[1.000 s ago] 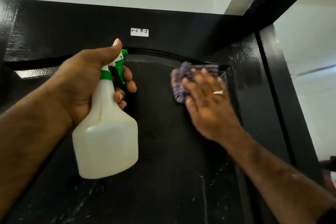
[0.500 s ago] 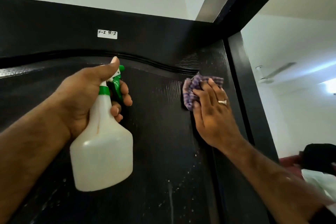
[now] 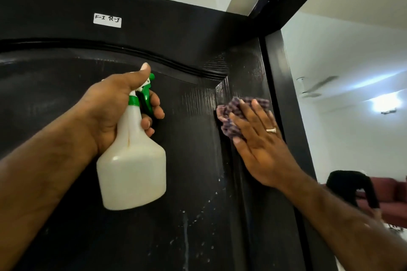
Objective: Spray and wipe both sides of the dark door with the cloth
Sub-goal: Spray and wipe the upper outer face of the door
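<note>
Purple cloth (image 3: 233,114) under flat right hand (image 3: 262,145) should press firmly down the door (image 3: 193,138) edge; left hand (image 3: 114,105) grips bottle (image 3: 132,171).

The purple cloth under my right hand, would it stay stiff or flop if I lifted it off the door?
Probably flops: the purple cloth is bunched in soft folds under the right hand. Likely light, and perhaps damp from droplets on the door.

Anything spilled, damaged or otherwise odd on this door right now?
Only spray droplets and a thin run on the dark door, below the cloth; expected mid-clean, not yet wiped. No damage visible.
</note>
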Demonstrator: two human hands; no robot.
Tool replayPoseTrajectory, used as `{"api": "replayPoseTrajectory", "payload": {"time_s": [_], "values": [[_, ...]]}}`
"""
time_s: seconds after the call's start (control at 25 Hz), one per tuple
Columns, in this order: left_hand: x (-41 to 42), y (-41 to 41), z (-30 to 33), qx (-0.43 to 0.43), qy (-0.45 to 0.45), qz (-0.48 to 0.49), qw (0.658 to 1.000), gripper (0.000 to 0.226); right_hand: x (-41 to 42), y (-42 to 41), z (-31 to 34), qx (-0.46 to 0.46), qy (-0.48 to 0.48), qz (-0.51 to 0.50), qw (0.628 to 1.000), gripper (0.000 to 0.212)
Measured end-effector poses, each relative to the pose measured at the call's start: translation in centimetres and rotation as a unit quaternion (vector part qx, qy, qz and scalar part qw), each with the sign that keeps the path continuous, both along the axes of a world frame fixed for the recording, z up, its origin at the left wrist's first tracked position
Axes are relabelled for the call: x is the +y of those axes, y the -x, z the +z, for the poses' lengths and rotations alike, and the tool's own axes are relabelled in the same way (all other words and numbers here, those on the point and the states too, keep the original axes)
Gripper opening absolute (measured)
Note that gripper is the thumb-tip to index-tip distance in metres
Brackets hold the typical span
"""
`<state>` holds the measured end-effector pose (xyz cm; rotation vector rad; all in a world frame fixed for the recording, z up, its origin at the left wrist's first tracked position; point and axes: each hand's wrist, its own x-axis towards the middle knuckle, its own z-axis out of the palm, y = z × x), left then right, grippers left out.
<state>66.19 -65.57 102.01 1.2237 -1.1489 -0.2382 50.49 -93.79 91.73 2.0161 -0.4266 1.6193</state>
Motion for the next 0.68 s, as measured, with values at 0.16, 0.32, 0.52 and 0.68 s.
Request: {"api": "replayPoseTrajectory", "payload": {"time_s": [0.16, 0.32, 0.52, 0.68], "values": [[-1.1, 1.0, 0.2, -0.001, -0.002, -0.013, 1.000, 0.057, -2.4, 1.5, 7.4, -0.131, -0.151, 0.027, 0.979, 0.068], [-2.5, 1.9, 0.3, 0.002, -0.002, -0.015, 1.000, 0.057, 1.2, -2.3, 5.1, -0.073, -0.065, 0.003, 0.995, 0.072], [-3.0, 2.1, -0.4, 0.000, -0.026, -0.026, 0.999, 0.057, -1.1, 1.9, -1.8, -0.010, -0.015, 0.034, 0.999, 0.053], [-3.0, 2.0, -1.1, -0.012, -0.029, -0.033, 0.999, 0.056, -0.2, 0.8, 6.6, -0.149, -0.211, 0.084, 0.962, 0.063]]}}
